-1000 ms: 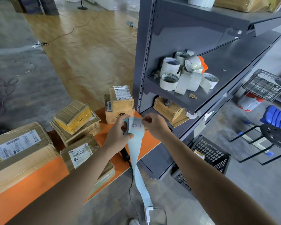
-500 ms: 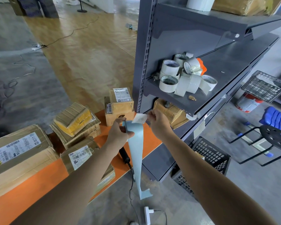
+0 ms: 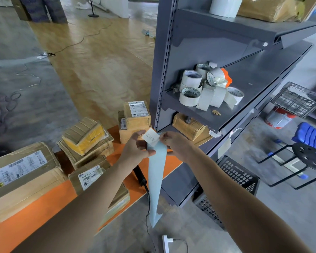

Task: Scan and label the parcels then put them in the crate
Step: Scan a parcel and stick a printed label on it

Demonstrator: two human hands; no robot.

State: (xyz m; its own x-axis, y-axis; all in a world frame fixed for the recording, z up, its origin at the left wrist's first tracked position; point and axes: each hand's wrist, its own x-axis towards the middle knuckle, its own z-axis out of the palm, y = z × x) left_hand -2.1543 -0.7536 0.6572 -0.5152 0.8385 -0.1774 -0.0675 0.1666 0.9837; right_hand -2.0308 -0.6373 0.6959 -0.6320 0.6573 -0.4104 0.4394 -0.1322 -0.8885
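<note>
— Since a second ago the white label (image 3: 151, 138) has peeled up from the blue backing strip (image 3: 155, 179), and the hands have drawn slightly apart.

— What do they hang over?

— The near edge of an orange table (image 3: 49, 199) holding taped cardboard parcels: a large box (image 3: 22, 176) at the left, a yellow-wrapped stack (image 3: 86, 136), a labelled parcel (image 3: 91, 177) in front, and a small box (image 3: 137, 115) at the back. A black scanner (image 3: 140, 175) lies beside the strip, its cable dropping to the grey floor.

— And the room?

— A grey metal shelf (image 3: 254, 73) stands right of the table with tape rolls (image 3: 199, 88) on it. A black crate (image 3: 235, 177) sits on the floor below, a stool (image 3: 310, 157) beyond.

— The hands?

— The left hand (image 3: 135, 149) pinches the strip's top between thumb and fingers. The right hand (image 3: 173, 143) nips the label's right edge with thumb and forefinger. I cannot tell whether the label's lower edge is fully free.
</note>
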